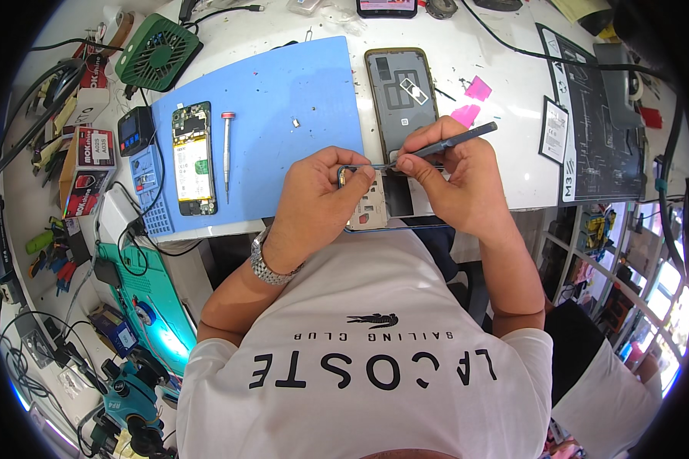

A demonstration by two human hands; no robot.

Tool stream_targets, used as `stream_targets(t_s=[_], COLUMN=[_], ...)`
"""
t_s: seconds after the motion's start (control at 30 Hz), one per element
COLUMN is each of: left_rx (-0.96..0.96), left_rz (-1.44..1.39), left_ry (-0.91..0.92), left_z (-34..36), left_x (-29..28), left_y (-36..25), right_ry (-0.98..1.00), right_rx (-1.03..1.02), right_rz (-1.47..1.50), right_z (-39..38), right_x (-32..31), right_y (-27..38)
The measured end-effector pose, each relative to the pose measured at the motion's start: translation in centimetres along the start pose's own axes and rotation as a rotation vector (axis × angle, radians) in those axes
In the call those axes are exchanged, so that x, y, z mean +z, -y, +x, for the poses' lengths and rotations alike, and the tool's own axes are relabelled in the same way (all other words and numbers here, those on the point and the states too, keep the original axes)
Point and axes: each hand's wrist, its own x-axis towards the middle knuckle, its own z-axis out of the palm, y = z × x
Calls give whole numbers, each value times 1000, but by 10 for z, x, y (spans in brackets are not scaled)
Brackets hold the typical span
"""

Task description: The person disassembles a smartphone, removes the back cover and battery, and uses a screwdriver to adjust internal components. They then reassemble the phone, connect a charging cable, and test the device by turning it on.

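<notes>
A phone frame (367, 203) with a pale metal plate and dark lower part lies at the bench's front edge, partly over the blue mat (283, 99). My left hand (321, 203) grips its upper left, thumb and fingers pressed near the top rim. My right hand (455, 176) holds a dark blue pen-like tool (467, 135), its tip at the frame's top edge beside my left thumb. Just behind, a grey back cover (398, 84) lies on the white bench. On the mat are an opened phone (194, 161) with battery showing and a silver screwdriver (226, 153).
Left: a green fan (157, 52), small boxes (92, 145), cables, a teal mat (130, 283) and a microscope (130, 398). Right: a black mat (597, 145), a battery-like piece (553, 130), pink scraps (478, 88) and shelving (597, 260). Another person's white-clothed body (605, 390) shows lower right.
</notes>
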Motion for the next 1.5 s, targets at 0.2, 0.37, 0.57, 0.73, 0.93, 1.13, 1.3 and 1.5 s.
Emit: stream_targets(t_s=[0.2, 0.37, 0.57, 0.73, 0.93, 1.13, 1.3, 1.5], left_rx=[0, -4, -3, -20, -60, -37, 36, 103], left_rz=[-26, -40, -61, -87, -78, -159, -228, -310], left_ry=[7, 10, -7, -16, -4, -3, -146, -357], left_z=[0, 0, 1, 0, 1, -2, -11, -14], left_x=[0, 0, 1, 1, -1, 1, -16, -44], left_y=[0, -1, -1, 0, 0, -4, -8, -16], right_ry=[26, 16, -81, -43, -148, -343, -537, -236], right_rx=[33, -1, -283, -516, -361, -292, -519, -297], right_rz=[-12, 3, -4, -251, -83, 119, 356, -452], right_z=[1, 1, -8, -14, -6, -9, -23, -57], right_x=[-1, 0, 4, 6, -5, -25, -51, -30], right_y=[1, 0, -12, -6, -15, -5, -10, -7])
